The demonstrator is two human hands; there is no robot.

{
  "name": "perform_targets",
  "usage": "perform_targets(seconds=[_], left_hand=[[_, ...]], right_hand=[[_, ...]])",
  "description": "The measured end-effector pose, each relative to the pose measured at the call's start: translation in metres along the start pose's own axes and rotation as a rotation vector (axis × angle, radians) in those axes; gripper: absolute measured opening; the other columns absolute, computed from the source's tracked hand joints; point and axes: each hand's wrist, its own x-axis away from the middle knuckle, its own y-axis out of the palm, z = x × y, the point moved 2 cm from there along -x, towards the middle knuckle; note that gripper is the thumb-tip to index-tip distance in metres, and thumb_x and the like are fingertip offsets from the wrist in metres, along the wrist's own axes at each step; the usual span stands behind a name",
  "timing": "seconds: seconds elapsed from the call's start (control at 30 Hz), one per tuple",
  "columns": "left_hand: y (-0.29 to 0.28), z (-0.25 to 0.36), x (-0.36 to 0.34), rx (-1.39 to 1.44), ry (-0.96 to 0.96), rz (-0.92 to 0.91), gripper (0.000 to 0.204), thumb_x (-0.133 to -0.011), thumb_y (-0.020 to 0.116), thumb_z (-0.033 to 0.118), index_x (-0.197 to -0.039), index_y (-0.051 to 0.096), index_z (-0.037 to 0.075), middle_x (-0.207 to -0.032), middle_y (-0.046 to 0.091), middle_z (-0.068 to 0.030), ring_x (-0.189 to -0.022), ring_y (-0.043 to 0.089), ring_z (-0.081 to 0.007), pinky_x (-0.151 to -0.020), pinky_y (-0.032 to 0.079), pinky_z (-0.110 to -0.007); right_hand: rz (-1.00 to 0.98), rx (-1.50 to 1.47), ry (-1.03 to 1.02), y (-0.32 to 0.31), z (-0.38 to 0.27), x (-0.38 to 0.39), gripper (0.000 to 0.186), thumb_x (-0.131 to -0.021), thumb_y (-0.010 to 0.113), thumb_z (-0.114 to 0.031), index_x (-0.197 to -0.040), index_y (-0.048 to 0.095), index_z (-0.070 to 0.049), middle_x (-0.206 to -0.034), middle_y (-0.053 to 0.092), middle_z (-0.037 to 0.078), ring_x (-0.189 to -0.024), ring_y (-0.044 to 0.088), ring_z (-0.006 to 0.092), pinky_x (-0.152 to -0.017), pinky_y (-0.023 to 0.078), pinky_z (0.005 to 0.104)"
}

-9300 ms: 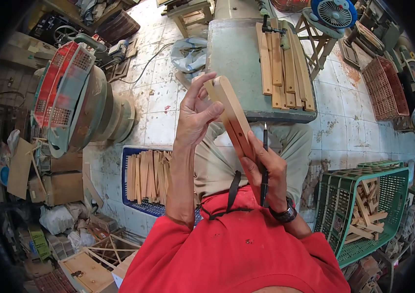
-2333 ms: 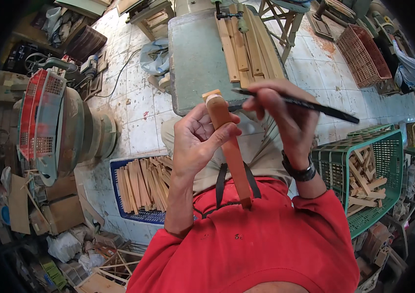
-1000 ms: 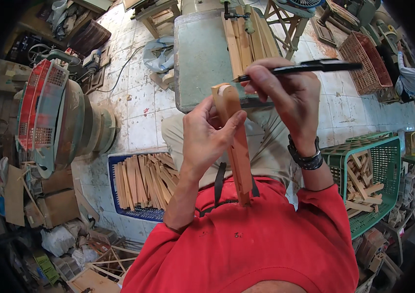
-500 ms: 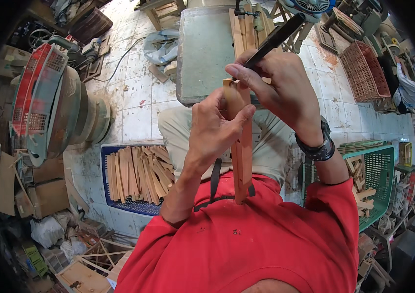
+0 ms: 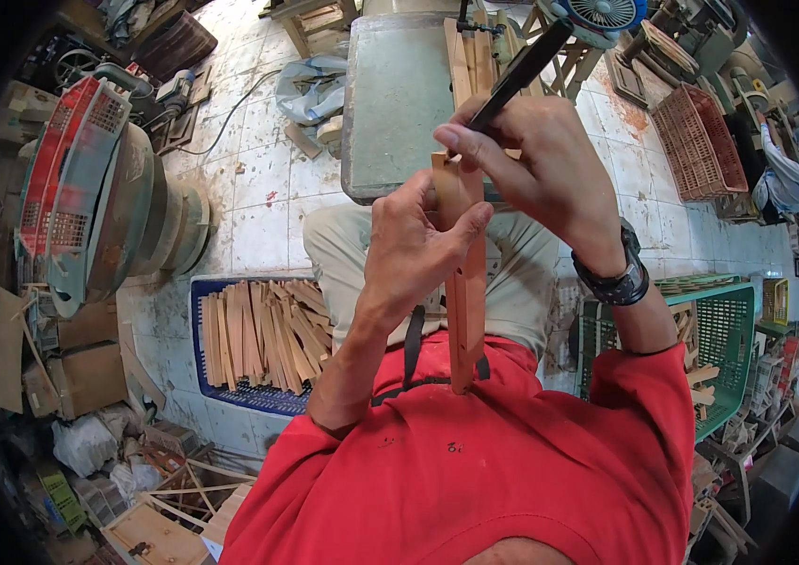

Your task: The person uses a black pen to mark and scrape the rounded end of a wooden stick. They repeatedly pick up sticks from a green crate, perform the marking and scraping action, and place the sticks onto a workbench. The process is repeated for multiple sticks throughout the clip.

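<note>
My left hand [image 5: 415, 247] is wrapped round a narrow wooden piece [image 5: 468, 311] that stands lengthwise in front of my body. Its lower end meets my red shirt, and its upper end points toward the table. Small notches or holes show along its edge. Pinched in my right hand [image 5: 550, 165] is a black pen-like marker [image 5: 527, 71], slanting up to the right. The marker's lower end is at the top end of the wood; its tip is mostly hidden by my fingers and thumb.
A green-topped table [image 5: 390, 122] stands ahead, with wooden strips [image 5: 463, 71] and a clamp on it. A blue basket [image 5: 254, 400] of sticks sits left, a green basket [image 5: 724, 405] with wood pieces right. A disc machine [image 5: 103, 202] stands far left, a red-brown crate [image 5: 701, 141] far right.
The marker has tilted and shifted slightly at the wood's top end, and my right wrist has moved a little right. My left hand keeps its hold on the wood.
</note>
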Motion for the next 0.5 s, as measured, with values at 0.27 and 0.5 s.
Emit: perform_targets(seconds=[0.27, 0.5], left_hand=[[-0.0030, -0.0003, 0.0011, -0.027, 0.008, -0.010, 0.028, -0.079, 0.079, 0.017, -0.085, 0.059, -0.002, -0.060, 0.058, -0.0075, -0.053, 0.050, -0.0101, -0.051, 0.042, -0.031], [-0.0001, 0.0065, 0.0003, 0.012, -0.034, -0.056, 0.028, -0.082, 0.077, 0.016, -0.095, 0.060, -0.002, -0.074, 0.068, -0.0081, -0.066, 0.063, -0.0104, -0.061, 0.050, -0.027]], right_hand=[[-0.041, 0.024, -0.001, 0.0003, -0.0003, 0.0001, 0.039, -0.092, 0.062, -0.030, -0.071, 0.062, 0.004, -0.056, 0.050, 0.022, -0.057, 0.055, 0.0417, -0.053, 0.043, 0.0438], [0.060, 0.067, -0.035, -0.0020, 0.0025, -0.0051, 0.037, -0.092, 0.062, -0.027, -0.073, 0.062, 0.004, -0.058, 0.054, 0.022, -0.057, 0.056, 0.0399, -0.052, 0.044, 0.0423]])
